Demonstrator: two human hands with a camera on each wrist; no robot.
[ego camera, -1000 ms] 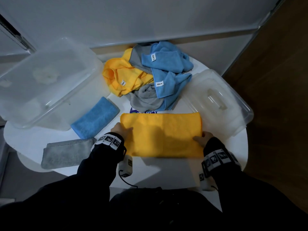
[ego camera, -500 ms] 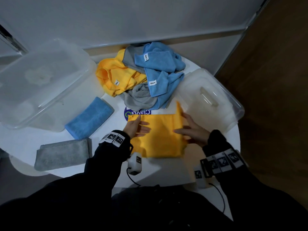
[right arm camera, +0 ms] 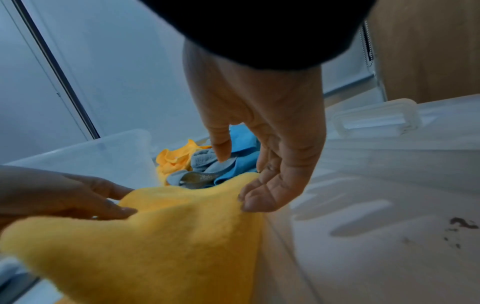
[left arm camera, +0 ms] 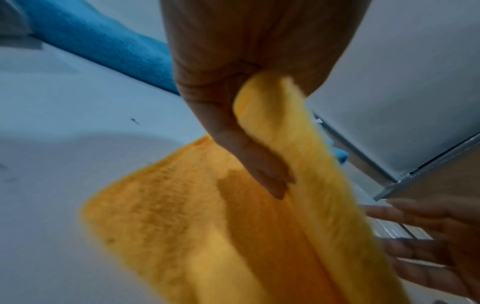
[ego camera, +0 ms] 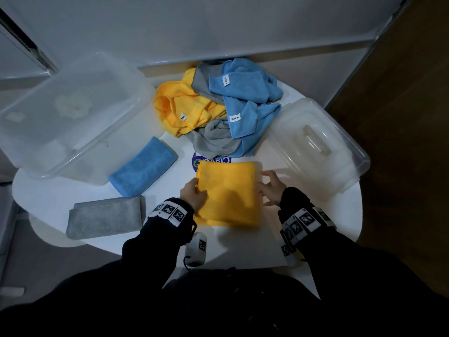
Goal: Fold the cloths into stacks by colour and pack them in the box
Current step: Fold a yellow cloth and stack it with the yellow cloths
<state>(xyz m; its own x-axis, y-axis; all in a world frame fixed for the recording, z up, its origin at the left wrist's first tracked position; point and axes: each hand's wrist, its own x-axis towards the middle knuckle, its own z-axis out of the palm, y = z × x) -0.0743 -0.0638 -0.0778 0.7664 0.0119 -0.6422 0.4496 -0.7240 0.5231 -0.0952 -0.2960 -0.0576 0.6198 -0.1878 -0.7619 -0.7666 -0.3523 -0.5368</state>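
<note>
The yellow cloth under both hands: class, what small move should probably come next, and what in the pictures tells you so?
Probably fold it in half once more. The yellow cloth is still wider than the folded blue cloth and folded grey cloth lying finished nearby. The left hand already grips its left edge, and the right hand hangs open at the right edge.

Yellow cloth [ego camera: 228, 193] w/ fuzzy matt microfibre nap, soft pile visible up close. Folded blue cloth [ego camera: 143, 166] & folded grey cloth [ego camera: 105, 217]: same plush matt terry texture. Loose pile of cloths [ego camera: 218, 110]: crumpled matt fabric w/ small white sewn tags. Box [ego camera: 70, 115] & lid [ego camera: 318, 147]: translucent frosted plastic, smooth, slight sheen. Table [ego camera: 303, 242]: white, smooth, semi-gloss. Sleeves: dark matt fabric. Floor [ego camera: 408, 93] at right: brown wood-look, smooth.
</note>
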